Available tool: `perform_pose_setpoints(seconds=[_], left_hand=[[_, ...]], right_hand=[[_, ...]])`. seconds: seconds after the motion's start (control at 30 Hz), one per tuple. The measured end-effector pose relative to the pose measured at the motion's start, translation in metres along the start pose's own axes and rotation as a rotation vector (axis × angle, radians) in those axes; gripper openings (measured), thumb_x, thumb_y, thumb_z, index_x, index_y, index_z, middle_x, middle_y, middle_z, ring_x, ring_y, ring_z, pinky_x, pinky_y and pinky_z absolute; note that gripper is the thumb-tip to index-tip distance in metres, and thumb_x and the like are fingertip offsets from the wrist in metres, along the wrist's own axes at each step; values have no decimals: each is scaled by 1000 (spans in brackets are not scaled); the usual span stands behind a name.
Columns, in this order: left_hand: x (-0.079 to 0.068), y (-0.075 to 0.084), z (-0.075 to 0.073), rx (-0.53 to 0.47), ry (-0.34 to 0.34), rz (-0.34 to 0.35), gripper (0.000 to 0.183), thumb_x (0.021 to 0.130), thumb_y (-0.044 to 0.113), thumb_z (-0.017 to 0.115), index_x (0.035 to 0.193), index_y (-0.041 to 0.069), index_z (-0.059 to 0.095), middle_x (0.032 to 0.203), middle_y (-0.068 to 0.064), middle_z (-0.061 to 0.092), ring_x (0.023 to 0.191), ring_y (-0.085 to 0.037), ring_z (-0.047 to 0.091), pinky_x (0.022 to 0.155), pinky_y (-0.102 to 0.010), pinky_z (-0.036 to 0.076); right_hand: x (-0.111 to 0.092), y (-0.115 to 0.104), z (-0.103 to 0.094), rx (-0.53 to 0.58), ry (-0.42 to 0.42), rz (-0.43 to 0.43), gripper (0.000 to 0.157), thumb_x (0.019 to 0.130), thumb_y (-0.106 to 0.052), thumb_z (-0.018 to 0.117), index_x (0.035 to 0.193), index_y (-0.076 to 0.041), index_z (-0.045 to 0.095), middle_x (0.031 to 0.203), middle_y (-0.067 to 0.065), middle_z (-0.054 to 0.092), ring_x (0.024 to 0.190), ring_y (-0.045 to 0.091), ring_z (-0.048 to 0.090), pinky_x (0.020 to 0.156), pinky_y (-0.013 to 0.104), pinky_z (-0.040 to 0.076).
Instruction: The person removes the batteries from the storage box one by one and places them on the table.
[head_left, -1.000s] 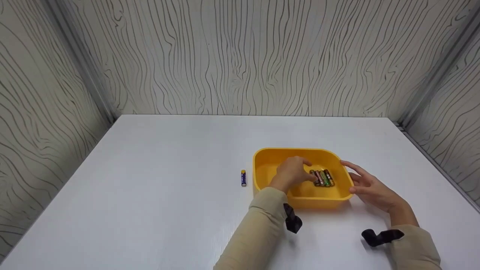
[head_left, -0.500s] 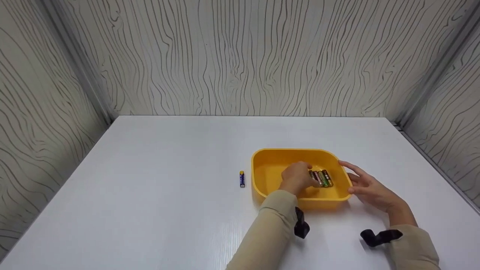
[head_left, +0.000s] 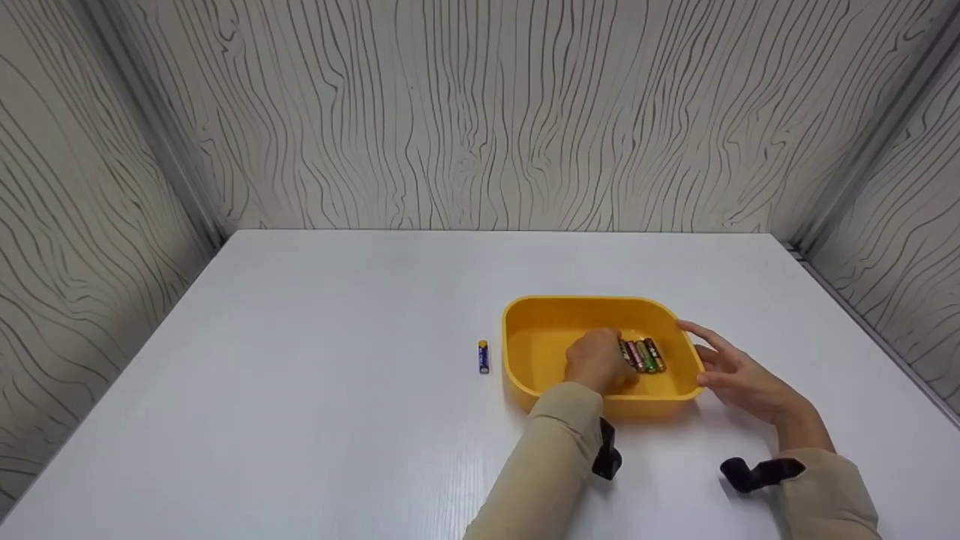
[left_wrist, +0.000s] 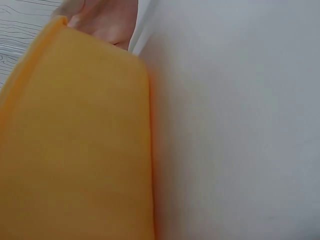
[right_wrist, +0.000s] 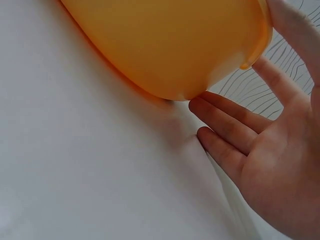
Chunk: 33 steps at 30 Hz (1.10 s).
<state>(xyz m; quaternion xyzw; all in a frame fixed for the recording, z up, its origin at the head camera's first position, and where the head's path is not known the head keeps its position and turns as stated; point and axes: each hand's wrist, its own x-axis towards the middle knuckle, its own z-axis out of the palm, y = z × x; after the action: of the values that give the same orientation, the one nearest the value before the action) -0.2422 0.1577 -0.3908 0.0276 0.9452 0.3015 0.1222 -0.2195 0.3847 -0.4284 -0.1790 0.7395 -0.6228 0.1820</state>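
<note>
A yellow plastic tub (head_left: pixel 555 304) stands on the white table, and inside it several AAA-size batteries (head_left: pixel 646 355) lie side by side. My left hand (head_left: pixel 598 360) reaches into the tub, its fingers at the left end of the battery row. What its fingertips touch or hold is hidden behind the hand. My right hand (head_left: pixel 750 379) touches the tub's right end; in the right wrist view its fingers (right_wrist: pixel 230 125) are extended and spread against the wall and rim. One blue battery (head_left: pixel 483 357) with a yellow end lies on the table left of the tub.
The white tabletop (head_left: pixel 300 360) runs back to a wood-grain patterned panel (head_left: pixel 465 112), with similar side panels. Black camera mounts (head_left: pixel 761 475) sit on both wrists. The tub wall (left_wrist: pixel 80 140) fills much of the left wrist view.
My left hand has moved slightly right and lower inside the tub, with its thumb now less visible. My right hand stays at the tub's end, and the lone battery stays in place.
</note>
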Motion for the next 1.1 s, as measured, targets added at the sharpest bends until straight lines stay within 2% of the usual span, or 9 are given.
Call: perform_pose_setpoints(seconds=[0.2, 0.37, 0.53, 0.67, 0.83, 1.1], left_hand=[[2, 1, 1, 72, 17, 2, 41, 73, 31, 84, 109, 18, 69, 100, 3, 70, 85, -15, 56, 90, -30, 47], [2, 1, 0, 132, 28, 13, 41, 73, 35, 83, 108, 19, 70, 99, 4, 71, 84, -14, 57, 89, -29, 48], [-1, 5, -4, 156, 16, 14, 40, 74, 35, 83, 110, 20, 69, 96, 5, 70, 83, -14, 55, 91, -29, 48], [-5, 8, -10, 161, 13, 19, 41, 72, 35, 85, 107, 21, 69, 94, 6, 69, 81, -13, 55, 84, -29, 47], [-11, 9, -17, 153, 8, 57, 42, 71, 40, 84, 107, 25, 68, 96, 9, 69, 83, -10, 56, 77, -28, 43], [-25, 5, -31, 246, -6, 171, 46, 75, 46, 79, 115, 32, 65, 105, 14, 69, 91, -7, 59, 74, -25, 43]], right_hand=[[1, 0, -1, -4, -10, -7, 77, 95, -3, 53, 155, -20, 8, 140, -23, 43, 125, -5, 50, 100, 10, 40], [2, 0, -1, -8, -7, 1, 77, 95, -4, 53, 155, -21, 9, 140, -24, 41, 125, -7, 49, 100, 10, 40], [1, 0, -2, 0, -11, 0, 76, 95, -2, 53, 155, -21, 10, 140, -21, 44, 123, -4, 51, 100, 10, 41], [-2, -2, -2, -1, -26, 10, 76, 95, -1, 52, 154, -23, 10, 139, -20, 45, 121, -3, 53, 100, 12, 42], [-7, -7, -3, -34, -45, 35, 75, 95, -3, 53, 153, -26, 12, 138, -24, 46, 120, -4, 53, 99, 12, 43], [-6, -15, -1, -93, -63, 77, 74, 93, -7, 57, 150, -28, 14, 136, -21, 49, 116, 1, 57, 96, 16, 46]])
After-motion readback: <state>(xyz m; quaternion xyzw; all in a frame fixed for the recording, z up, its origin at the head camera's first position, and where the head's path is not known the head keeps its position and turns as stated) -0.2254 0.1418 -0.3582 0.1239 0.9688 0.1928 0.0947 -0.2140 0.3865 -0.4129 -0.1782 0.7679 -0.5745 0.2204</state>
